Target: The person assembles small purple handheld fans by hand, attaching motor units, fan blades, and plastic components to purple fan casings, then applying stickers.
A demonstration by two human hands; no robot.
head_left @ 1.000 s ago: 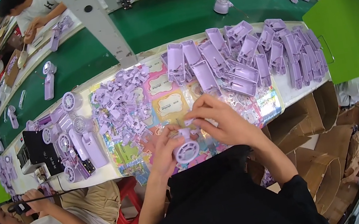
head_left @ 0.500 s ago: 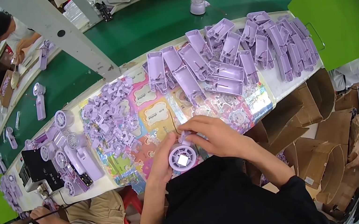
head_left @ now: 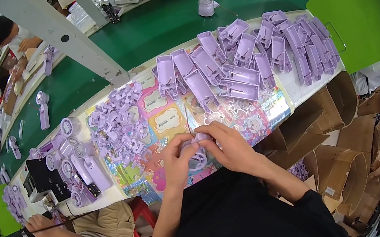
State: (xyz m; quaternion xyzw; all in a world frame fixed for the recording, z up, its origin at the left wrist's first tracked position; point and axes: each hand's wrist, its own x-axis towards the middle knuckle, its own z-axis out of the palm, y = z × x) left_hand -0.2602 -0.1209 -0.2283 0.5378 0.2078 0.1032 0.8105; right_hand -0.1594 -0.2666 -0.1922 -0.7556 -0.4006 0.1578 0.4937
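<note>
A round lilac plastic fan grille (head_left: 198, 156) sits pinched between a worker's two hands just above the near edge of a bench covered with a colourful cartoon sheet (head_left: 170, 121), its slotted face turned up toward the camera. The left hand (head_left: 177, 163) cups the rim from the left while the right hand (head_left: 227, 147) curls over the top right, fingers closed on it. Behind lie a heap of small lilac clips (head_left: 118, 128) and rows of long, smooth lilac casings (head_left: 241, 62).
</note>
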